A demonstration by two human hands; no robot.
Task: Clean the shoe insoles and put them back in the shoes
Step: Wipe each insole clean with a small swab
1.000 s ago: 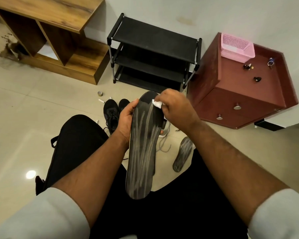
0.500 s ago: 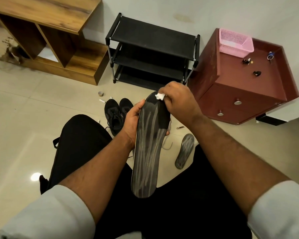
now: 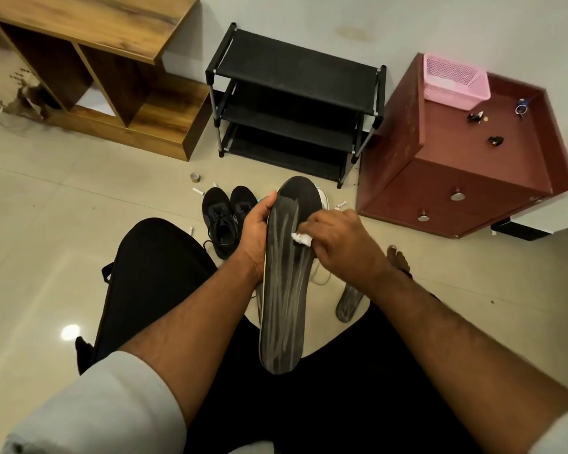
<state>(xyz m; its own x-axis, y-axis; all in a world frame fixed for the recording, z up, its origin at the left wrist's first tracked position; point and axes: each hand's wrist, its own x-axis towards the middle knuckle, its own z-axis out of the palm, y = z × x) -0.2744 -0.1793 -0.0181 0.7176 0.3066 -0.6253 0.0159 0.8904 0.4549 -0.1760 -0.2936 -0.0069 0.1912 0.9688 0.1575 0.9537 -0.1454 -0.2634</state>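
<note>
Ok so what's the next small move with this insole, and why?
Probably draw the white wipe in the right hand down toward the heel: the left hand steadies the insole, and its lower half looks streaked.

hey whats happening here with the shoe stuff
A seated person is cleaning a dark insole. The left hand holds it upright by its edge while the right hand rubs a small white wipe across its upper half. A second insole lies on the floor, and a pair of black shoes waits nearby, not yet refitted.
</note>
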